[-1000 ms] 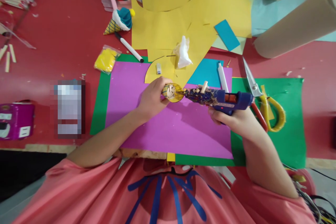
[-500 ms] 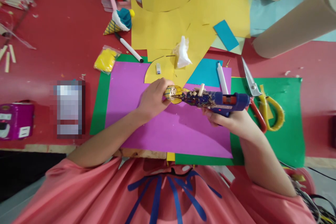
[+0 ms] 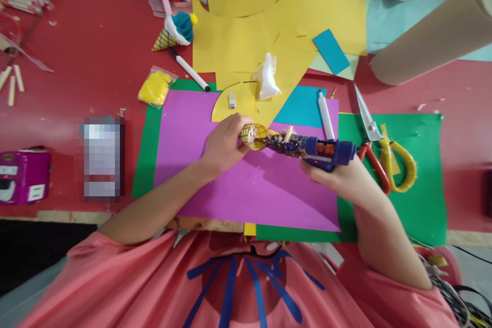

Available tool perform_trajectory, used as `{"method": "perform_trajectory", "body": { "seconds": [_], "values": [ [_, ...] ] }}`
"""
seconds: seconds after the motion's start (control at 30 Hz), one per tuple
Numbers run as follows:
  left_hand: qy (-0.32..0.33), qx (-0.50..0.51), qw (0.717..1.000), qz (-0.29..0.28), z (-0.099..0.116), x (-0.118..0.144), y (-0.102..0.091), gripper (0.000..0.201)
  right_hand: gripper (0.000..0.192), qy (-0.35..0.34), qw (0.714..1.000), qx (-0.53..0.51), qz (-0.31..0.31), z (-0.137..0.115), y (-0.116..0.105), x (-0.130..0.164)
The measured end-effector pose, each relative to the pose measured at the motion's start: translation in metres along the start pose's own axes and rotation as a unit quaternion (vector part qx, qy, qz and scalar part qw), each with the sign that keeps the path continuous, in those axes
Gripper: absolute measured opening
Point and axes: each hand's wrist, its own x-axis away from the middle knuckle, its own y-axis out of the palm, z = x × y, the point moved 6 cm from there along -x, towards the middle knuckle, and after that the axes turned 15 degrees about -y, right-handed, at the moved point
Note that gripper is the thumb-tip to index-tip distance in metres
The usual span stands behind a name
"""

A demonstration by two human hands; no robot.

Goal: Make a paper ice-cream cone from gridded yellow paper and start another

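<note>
Glue gun nozzle applied at the open mouth of a yellow paper cone.

The left hand (image 3: 223,144) was clenched around the paper cone (image 3: 253,136), holding it above the purple sheet (image 3: 238,184) on the counter (image 3: 77,61). The right hand (image 3: 338,177) gripped the blue glue gun (image 3: 315,147), its nozzle touching the cone's rim. Scissors (image 3: 378,154) lay just beside the right hand on the green sheet (image 3: 415,205); a white marker (image 3: 325,114) lay near the gun.

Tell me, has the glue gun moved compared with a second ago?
Yes. The glue gun in the right hand has shifted left: its rear end now sits farther from the scissors, which lie unmoved on the green paper.
</note>
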Motion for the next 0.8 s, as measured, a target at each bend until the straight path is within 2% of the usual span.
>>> {"method": "perform_trajectory", "body": {
  "seconds": [0.2, 0.37, 0.47, 0.8],
  "values": [
    [-0.025, -0.013, 1.0, -0.003, 0.0, 0.001, 0.001, 0.033, 0.004, -0.003, 0.999, -0.015, 0.04, -0.002, -0.006, 0.001],
    [-0.025, -0.016, 0.999, -0.03, 0.002, 0.0, 0.004, 0.029, 0.005, -0.018, 0.999, -0.041, -0.008, -0.005, 0.005, -0.001],
    [-0.016, -0.022, 0.999, -0.027, 0.003, 0.001, 0.003, 0.028, 0.007, -0.018, 0.999, -0.044, -0.019, -0.005, 0.008, 0.0],
    [-0.004, 0.001, 1.0, -0.029, 0.008, 0.007, 0.002, 0.032, 0.006, -0.006, 0.997, -0.064, 0.029, -0.004, 0.002, -0.004]
  ]
}}
